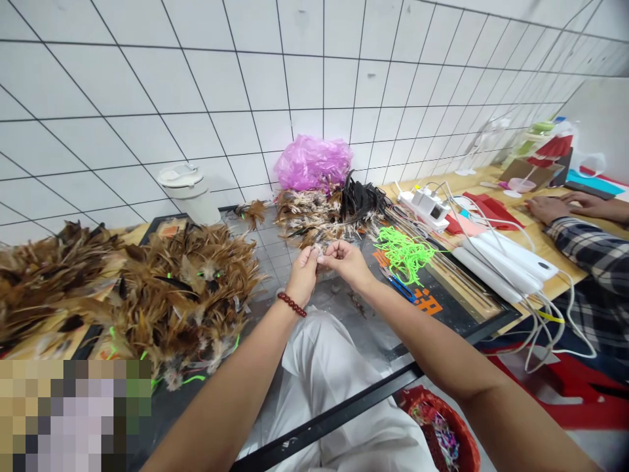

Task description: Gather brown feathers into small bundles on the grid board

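Note:
My left hand [303,274] and my right hand [346,261] meet above the glass tabletop [344,314], fingers pinched together on a small pale feather tuft [318,252] held between them. A dark red bead bracelet [291,304] circles my left wrist. Just beyond my hands lies a heap of loose brown, white and black feathers [324,213]. A large pile of brown feather bundles tied with green string [181,295] lies to my left. Neon green strings [403,252] lie to the right of my hands.
A pink plastic bag [312,160] and a white lidded cup [189,190] stand by the tiled wall. Blue-handled scissors [400,286], white power strips with cables [496,262] lie right. Another person's hands and plaid sleeve [584,242] rest at far right. A red basket [442,432] sits below.

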The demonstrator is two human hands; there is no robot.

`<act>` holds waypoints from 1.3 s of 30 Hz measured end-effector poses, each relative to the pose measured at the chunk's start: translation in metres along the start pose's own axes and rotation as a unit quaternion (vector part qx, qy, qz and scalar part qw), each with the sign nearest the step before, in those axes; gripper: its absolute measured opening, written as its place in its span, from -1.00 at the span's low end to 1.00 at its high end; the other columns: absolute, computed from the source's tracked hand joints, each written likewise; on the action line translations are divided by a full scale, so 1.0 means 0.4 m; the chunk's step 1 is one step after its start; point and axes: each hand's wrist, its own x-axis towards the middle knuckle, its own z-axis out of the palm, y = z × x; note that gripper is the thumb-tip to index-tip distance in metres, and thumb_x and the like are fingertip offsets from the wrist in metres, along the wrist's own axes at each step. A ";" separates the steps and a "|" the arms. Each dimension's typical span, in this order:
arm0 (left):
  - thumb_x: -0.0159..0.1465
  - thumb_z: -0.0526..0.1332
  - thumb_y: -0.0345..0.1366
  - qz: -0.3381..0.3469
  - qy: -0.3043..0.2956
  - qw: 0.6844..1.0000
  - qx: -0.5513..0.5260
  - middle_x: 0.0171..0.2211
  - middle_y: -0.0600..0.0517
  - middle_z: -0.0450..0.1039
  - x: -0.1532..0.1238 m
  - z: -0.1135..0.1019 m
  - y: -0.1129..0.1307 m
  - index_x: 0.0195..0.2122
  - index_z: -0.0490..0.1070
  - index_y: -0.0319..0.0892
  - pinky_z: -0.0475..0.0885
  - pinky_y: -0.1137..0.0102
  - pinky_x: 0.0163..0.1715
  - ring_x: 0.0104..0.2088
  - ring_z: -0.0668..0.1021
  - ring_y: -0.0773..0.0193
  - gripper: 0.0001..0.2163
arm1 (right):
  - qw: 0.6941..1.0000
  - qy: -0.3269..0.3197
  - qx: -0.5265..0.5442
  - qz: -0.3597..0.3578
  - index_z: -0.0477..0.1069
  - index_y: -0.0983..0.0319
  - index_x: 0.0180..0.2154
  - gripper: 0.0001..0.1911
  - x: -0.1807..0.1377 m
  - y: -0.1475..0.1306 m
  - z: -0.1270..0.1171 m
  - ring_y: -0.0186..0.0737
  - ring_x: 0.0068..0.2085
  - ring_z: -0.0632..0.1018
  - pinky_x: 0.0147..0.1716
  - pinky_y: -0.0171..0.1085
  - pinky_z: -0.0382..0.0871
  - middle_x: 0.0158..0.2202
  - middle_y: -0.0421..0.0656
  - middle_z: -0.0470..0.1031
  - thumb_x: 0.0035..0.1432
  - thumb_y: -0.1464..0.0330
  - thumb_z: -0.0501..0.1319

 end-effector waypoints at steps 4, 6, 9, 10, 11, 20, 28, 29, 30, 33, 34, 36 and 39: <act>0.15 0.25 -0.10 -0.019 -0.022 0.999 0.028 -0.63 0.19 0.19 -0.005 -0.002 0.003 -0.43 0.27 -0.19 0.17 0.54 -0.64 -0.65 0.25 0.49 -0.73 | 1.000 -0.017 0.004 0.015 0.27 0.23 -0.47 -0.53 0.003 -0.002 -0.005 -0.43 -0.60 0.36 -0.56 -0.39 0.24 -0.63 -0.36 0.34 -0.34 0.19 0.47; 0.14 0.25 -0.10 -0.032 -0.020 0.999 0.022 -0.64 0.22 0.13 -0.008 0.001 0.008 -0.43 0.24 -0.18 0.09 0.54 -0.69 -0.70 0.16 0.52 -0.73 | 1.000 -0.003 -0.008 0.006 0.29 0.24 -0.47 -0.52 0.006 -0.003 -0.007 -0.47 -0.59 0.30 -0.57 -0.41 0.17 -0.63 -0.38 0.29 -0.38 0.21 0.49; 0.14 0.25 -0.10 -0.044 -0.002 0.999 0.021 -0.64 0.24 0.11 -0.011 0.007 0.014 -0.41 0.23 -0.18 0.06 0.55 -0.71 -0.72 0.12 0.55 -0.73 | 1.000 -0.002 -0.014 -0.007 0.34 0.25 -0.44 -0.53 0.009 -0.003 -0.009 -0.47 -0.56 0.28 -0.55 -0.41 0.15 -0.61 -0.37 0.28 -0.38 0.21 0.49; 0.14 0.25 -0.10 -0.046 0.002 0.999 0.023 -0.65 0.24 0.10 -0.011 0.008 0.015 -0.41 0.23 -0.18 0.05 0.55 -0.71 -0.73 0.11 0.55 -0.73 | 1.000 -0.007 -0.012 -0.010 0.35 0.25 -0.42 -0.54 0.009 -0.002 -0.010 -0.45 -0.54 0.29 -0.54 -0.40 0.17 -0.59 -0.36 0.30 -0.35 0.20 0.48; 0.14 0.25 -0.10 -0.048 0.004 0.999 0.025 -0.65 0.24 0.08 -0.011 0.008 0.015 -0.41 0.23 -0.18 0.04 0.55 -0.71 -0.73 0.11 0.55 -0.73 | 1.000 -0.011 -0.011 -0.014 0.37 0.25 -0.41 -0.56 0.009 -0.002 -0.011 -0.44 -0.52 0.32 -0.51 -0.39 0.20 -0.56 -0.33 0.34 -0.31 0.18 0.46; 0.08 0.28 0.02 -0.050 -0.060 0.997 0.011 -0.65 0.22 0.06 -0.016 0.006 0.014 -0.46 0.24 -0.20 0.07 0.57 -0.71 -0.71 0.11 0.56 -0.63 | 0.996 -0.036 -0.023 -0.080 0.38 0.24 -0.46 -0.69 0.012 0.003 -0.022 -0.38 -0.45 0.39 -0.39 -0.33 0.28 -0.51 -0.26 0.42 -0.07 0.14 0.34; 0.09 0.27 0.02 -0.069 -0.082 0.994 -0.018 -0.69 0.23 0.01 -0.018 0.000 0.019 -0.51 0.22 -0.19 0.13 0.56 -0.70 -0.72 0.10 0.54 -0.62 | 0.997 -0.047 0.033 -0.042 0.47 0.21 -0.24 -0.64 0.010 -0.021 -0.030 -0.41 -0.49 0.35 -0.43 -0.36 0.27 -0.50 -0.29 0.42 -0.07 0.15 0.34; 0.09 0.27 0.02 -0.073 -0.090 0.993 -0.021 -0.69 0.23 0.01 -0.020 0.001 0.021 -0.51 0.22 -0.19 0.14 0.56 -0.69 -0.72 0.10 0.54 -0.62 | 0.997 -0.059 0.028 -0.036 0.48 0.20 -0.23 -0.63 0.010 -0.025 -0.032 -0.40 -0.47 0.36 -0.42 -0.36 0.27 -0.47 -0.27 0.44 -0.07 0.15 0.34; 0.09 0.28 0.01 -0.077 -0.100 0.992 -0.024 -0.69 0.23 0.01 -0.021 0.002 0.023 -0.51 0.22 -0.19 0.14 0.56 -0.69 -0.72 0.10 0.55 -0.62 | 0.997 -0.073 0.021 -0.029 0.49 0.20 -0.22 -0.62 0.009 -0.027 -0.034 -0.39 -0.44 0.39 -0.41 -0.36 0.28 -0.44 -0.26 0.46 -0.08 0.14 0.34; 0.08 0.28 0.01 -0.095 -0.130 0.986 -0.031 -0.69 0.24 0.01 -0.024 0.003 0.027 -0.51 0.21 -0.20 0.13 0.56 -0.69 -0.72 0.08 0.55 -0.61 | 0.995 -0.098 0.004 -0.015 0.52 0.20 -0.26 -0.63 0.010 -0.027 -0.038 -0.34 -0.35 0.45 -0.33 -0.34 0.32 -0.36 -0.22 0.51 -0.10 0.13 0.36; 0.08 0.29 0.02 -0.103 -0.139 0.984 -0.033 -0.69 0.25 0.00 -0.025 0.002 0.027 -0.51 0.20 -0.20 0.13 0.56 -0.69 -0.72 0.08 0.56 -0.61 | 0.995 -0.099 0.003 -0.016 0.52 0.21 -0.30 -0.65 0.011 -0.024 -0.039 -0.34 -0.34 0.45 -0.32 -0.34 0.33 -0.37 -0.22 0.51 -0.11 0.14 0.36; 0.08 0.29 0.01 -0.114 -0.157 0.980 -0.039 -0.69 0.25 -0.01 -0.025 0.000 0.027 -0.51 0.20 -0.20 0.13 0.56 -0.69 -0.72 0.07 0.56 -0.61 | 0.995 -0.100 0.009 -0.023 0.50 0.23 -0.37 -0.69 0.011 -0.018 -0.040 -0.35 -0.38 0.46 -0.31 -0.33 0.35 -0.43 -0.23 0.49 -0.11 0.15 0.37; 0.10 0.29 -0.01 -0.126 -0.177 0.975 -0.048 -0.67 0.24 0.01 -0.025 -0.003 0.027 -0.49 0.22 -0.21 0.14 0.56 -0.67 -0.72 0.09 0.56 -0.63 | 0.993 -0.105 0.026 -0.036 0.42 0.24 -0.45 -0.71 0.009 -0.012 -0.040 -0.38 -0.46 0.44 -0.37 -0.34 0.35 -0.53 -0.27 0.43 -0.08 0.16 0.36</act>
